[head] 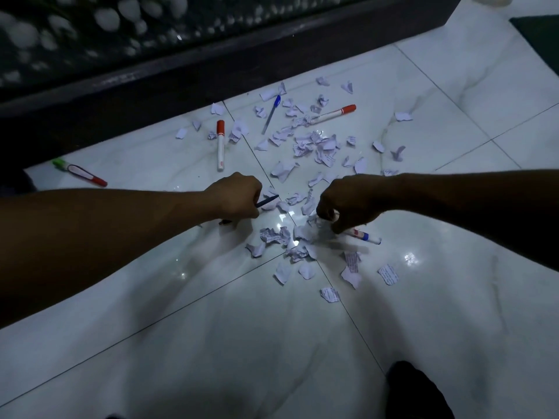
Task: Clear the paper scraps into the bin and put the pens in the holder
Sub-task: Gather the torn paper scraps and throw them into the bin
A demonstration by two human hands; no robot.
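Many torn paper scraps [305, 146] lie scattered over the glossy white tile floor. My left hand [236, 196] is closed around a dark pen [267, 202] whose tip sticks out to the right. My right hand [348, 204] is shut on crumpled paper scraps [323, 217], just above a blue-capped marker [364, 236] on the floor. A red-capped marker [220, 145] lies upright-pointing at centre left, another red-capped marker [332, 114] and a blue pen [271, 114] lie farther back. A green-and-red pen [79, 172] rests at the far left. No bin or holder is in view.
A dark raised ledge [211, 71] runs along the back of the floor. A dark mat corner [538, 34] shows at the top right. A dark shape, perhaps my foot [417, 391], is at the bottom right.
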